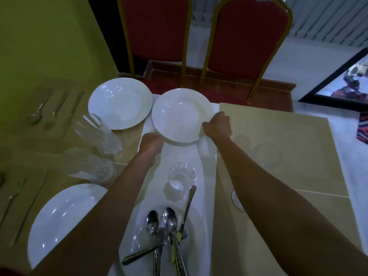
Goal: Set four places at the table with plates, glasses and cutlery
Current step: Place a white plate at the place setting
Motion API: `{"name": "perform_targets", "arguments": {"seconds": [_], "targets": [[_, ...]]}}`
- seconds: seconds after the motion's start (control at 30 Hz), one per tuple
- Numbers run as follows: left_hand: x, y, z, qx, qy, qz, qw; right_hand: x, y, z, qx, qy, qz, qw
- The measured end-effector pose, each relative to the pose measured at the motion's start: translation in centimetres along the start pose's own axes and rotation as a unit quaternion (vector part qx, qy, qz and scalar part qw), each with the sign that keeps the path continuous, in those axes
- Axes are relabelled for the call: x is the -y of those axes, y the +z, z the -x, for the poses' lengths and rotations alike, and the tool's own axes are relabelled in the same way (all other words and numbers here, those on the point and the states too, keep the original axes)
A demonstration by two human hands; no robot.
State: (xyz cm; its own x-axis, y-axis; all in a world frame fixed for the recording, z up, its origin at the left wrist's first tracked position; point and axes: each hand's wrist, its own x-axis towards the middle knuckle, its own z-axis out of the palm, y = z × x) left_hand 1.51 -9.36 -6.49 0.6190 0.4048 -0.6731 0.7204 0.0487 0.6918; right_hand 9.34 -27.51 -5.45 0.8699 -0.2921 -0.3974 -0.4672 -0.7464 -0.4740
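Both my hands hold a white plate (180, 114) just above another plate (179, 144) whose edge shows beneath it, at the far middle of the table. My left hand (152, 143) grips its near-left rim and my right hand (217, 126) grips its right rim. A second white plate (119, 102) lies on the far left placemat, and a third (57, 218) lies near left. Two glasses (99, 134) (91, 168) lie on their sides at left. An upright glass (181, 176) stands in the middle. Loose spoons, a knife and a fork (169, 234) lie on a plate near me.
Cutlery (53, 110) is laid at the far left, and more cutlery (18, 204) lies near left. A beige placemat (278, 136) on the right carries a glass (266, 156); another glass (238, 200) shows beside my right forearm. Two red chairs (239, 40) stand beyond the table.
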Motion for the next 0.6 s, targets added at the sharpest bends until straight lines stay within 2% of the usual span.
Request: {"name": "perform_targets", "arguments": {"seconds": [0.27,0.43,0.6], "targets": [[-0.9,1.4,-1.7,0.012,-0.034,0.090,0.995,0.3,1.7,-1.5,-0.016,0.054,-0.034,0.998],[-1.2,1.5,-1.8,0.043,-0.046,0.142,0.988,0.0,0.5,-1.9,0.044,0.085,-0.131,0.987],[-1.9,0.9,-0.8,0.098,-0.088,0.169,0.977,1.2,-2.2,-1.4,0.059,0.061,-0.119,0.989]]}}
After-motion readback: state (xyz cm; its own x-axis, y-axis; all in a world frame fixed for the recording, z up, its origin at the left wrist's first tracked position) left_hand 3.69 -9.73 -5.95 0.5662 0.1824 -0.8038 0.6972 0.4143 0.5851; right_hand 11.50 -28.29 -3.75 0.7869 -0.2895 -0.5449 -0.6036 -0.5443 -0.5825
